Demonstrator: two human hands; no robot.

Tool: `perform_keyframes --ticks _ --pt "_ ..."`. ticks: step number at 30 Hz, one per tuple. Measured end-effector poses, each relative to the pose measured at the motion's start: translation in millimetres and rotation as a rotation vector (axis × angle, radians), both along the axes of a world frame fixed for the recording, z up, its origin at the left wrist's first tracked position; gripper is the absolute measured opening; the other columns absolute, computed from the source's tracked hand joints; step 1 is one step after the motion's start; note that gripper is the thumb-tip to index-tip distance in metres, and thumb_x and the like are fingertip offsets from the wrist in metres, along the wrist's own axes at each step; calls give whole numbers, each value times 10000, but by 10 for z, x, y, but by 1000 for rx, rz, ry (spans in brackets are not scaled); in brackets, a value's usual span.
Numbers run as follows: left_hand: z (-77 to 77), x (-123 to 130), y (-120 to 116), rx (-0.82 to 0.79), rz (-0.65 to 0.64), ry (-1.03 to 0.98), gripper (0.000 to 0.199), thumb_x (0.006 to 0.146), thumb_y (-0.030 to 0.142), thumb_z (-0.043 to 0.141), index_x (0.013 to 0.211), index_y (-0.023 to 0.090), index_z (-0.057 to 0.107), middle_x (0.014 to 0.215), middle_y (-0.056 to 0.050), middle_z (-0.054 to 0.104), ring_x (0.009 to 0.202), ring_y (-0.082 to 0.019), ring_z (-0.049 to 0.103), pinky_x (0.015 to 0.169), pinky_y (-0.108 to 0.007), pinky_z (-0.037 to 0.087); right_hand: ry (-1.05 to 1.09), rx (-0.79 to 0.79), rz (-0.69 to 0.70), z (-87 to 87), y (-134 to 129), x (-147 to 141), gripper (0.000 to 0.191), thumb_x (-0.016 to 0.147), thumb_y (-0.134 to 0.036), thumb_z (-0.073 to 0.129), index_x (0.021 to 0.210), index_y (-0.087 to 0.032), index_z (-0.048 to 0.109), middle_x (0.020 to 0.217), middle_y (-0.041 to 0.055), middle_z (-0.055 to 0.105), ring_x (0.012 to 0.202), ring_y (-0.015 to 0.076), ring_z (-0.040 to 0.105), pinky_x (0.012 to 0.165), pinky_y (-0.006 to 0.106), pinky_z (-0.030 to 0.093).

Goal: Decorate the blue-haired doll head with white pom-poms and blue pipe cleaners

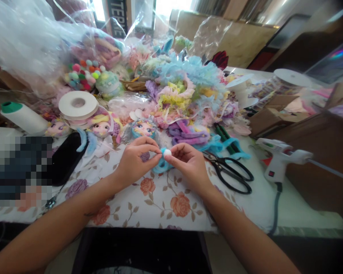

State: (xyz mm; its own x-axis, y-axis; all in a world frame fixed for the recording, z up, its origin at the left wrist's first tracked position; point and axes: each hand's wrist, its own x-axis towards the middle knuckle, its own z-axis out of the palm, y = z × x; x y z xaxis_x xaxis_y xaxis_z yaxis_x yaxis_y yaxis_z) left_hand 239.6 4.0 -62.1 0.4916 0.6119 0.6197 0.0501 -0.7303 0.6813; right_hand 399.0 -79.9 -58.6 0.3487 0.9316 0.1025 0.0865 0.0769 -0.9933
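Observation:
My left hand [141,158] and my right hand [190,163] meet over the middle of the flowered cloth. Between my left fingertips is a looped light-blue fuzzy strip [161,166], which hangs a little below the hands. A small white pom-pom [167,152] is pinched in my right thumb and fingers, against the top of the blue loop. Whether it is fixed to the loop, I cannot tell. Just behind the hands lies a doll head [144,128] with grey hair and blue eyes. Black-handled scissors [234,173] rest to the right of my right hand.
A white glue gun [277,156] stands at the right before a cardboard box [320,160]. Ribbon spools [77,104], a thread cone [25,116] and a black phone [65,160] lie left. Behind are heaped pastel ruffles [185,72], a bag of pom-poms [84,74] and purple fuzzy strips [185,133].

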Motion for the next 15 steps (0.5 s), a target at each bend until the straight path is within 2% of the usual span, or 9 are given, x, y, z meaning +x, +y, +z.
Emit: perform_keyframes --ticks 9,15 --pt "56 -11 -8 -115 -2 19 101 762 97 650 711 182 634 821 -19 650 792 -143 616 778 -289 504 -30 -7 1 -7 -4 0 259 701 -364 817 747 -188 633 677 -17 610 604 105 528 577 242 432" --pt "61 -25 23 -159 28 -9 114 759 87 635 705 187 623 807 -17 657 843 -162 616 837 -316 497 -15 -12 -12 -14 -2 20 259 711 -361 813 765 -187 630 686 -22 602 602 93 511 566 229 413"
